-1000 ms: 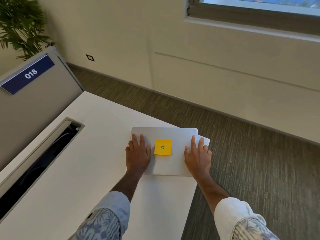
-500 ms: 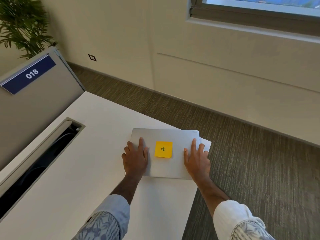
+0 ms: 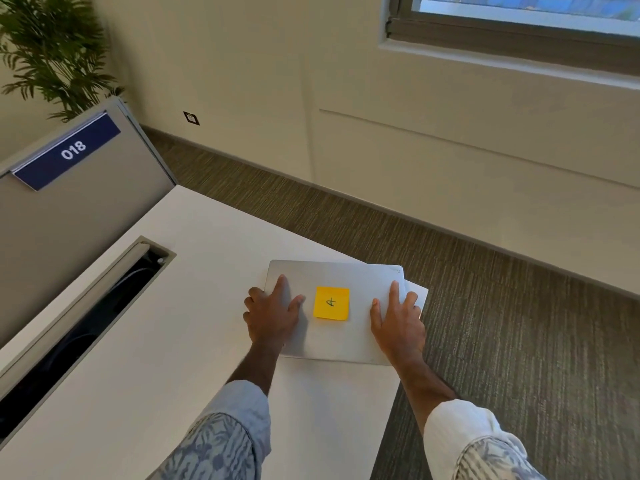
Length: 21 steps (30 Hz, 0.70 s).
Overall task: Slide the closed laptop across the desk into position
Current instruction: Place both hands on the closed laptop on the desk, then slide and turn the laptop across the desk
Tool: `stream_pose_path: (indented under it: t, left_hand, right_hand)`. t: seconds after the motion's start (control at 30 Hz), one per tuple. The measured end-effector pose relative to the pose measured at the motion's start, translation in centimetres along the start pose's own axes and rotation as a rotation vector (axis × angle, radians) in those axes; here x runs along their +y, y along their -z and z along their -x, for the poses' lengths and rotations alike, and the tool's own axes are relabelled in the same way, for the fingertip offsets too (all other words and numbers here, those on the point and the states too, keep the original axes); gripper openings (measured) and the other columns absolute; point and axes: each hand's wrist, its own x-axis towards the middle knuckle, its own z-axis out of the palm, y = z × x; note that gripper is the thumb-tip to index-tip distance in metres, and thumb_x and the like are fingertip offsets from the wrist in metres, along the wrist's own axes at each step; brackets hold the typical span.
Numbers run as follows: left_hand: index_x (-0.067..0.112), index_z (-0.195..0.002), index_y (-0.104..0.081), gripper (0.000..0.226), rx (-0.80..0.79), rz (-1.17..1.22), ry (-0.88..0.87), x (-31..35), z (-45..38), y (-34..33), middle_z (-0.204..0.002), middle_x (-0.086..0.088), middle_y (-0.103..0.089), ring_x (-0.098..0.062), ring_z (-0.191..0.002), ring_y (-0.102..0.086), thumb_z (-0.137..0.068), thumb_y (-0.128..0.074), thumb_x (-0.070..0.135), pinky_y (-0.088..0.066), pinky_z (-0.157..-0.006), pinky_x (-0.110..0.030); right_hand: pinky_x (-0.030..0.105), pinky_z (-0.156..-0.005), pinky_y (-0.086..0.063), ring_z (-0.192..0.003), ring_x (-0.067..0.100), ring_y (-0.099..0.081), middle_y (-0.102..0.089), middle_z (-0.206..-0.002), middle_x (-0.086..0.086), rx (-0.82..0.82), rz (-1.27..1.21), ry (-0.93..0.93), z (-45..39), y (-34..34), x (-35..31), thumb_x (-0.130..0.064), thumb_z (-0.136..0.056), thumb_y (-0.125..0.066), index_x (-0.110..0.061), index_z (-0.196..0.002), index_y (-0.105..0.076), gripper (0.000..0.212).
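Head view: laptop [image 3: 341, 337] nearer than before, left hand [image 3: 273, 315] and right hand [image 3: 398, 322] spread flat atop.

From where I stand, a smooth cream-painted wall [image 3: 242, 81] runs along the far side, with a dark-framed window [image 3: 519, 26] set high at the right above a pale sill. A small dark square wall socket [image 3: 191, 118] sits low on that wall, just above the skirting. The floor is a brown-grey striped carpet [image 3: 502, 323]. A leafy green potted palm [image 3: 52, 53] fills the left corner, behind a grey desk partition [image 3: 86, 209] bearing a navy label reading 018 [image 3: 67, 152]. Soft daylight falls evenly across everything.
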Motion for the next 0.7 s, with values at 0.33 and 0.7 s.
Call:
stream_pose_path:
  t: [0.33, 0.7]
  left_hand:
    - [0.043, -0.155, -0.028, 0.084, -0.131, 0.374, 0.050, -0.7, 0.2, 0.7, -0.121, -0.017, -0.049, -0.038, -0.115, -0.055, -0.083, -0.061, 0.072, -0.047, -0.089, -0.039]
    - [0.045, -0.157, -0.020, 0.085, -0.115, 0.396, 0.047, -1.4, 2.1, 2.1, -0.123, -0.013, -0.044, -0.038, -0.113, -0.056, -0.085, -0.057, 0.072, -0.048, -0.089, -0.041]
  right_hand:
    - [0.041, -0.068, -0.054, -0.086, 0.027, -0.058, -0.042, -0.107, 0.009, -0.015, -0.118, -0.006, -0.4, 1.1, 0.6, -0.052, -0.097, -0.038, -0.024, -0.151, -0.025, 0.062]
    - [0.035, -0.064, -0.046, -0.072, 0.021, -0.051, -0.041, -0.104, 0.007, -0.017, -0.155, 0.014, 0.8, 2.0, 0.0, -0.053, -0.098, -0.037, -0.032, -0.153, -0.017, 0.062]
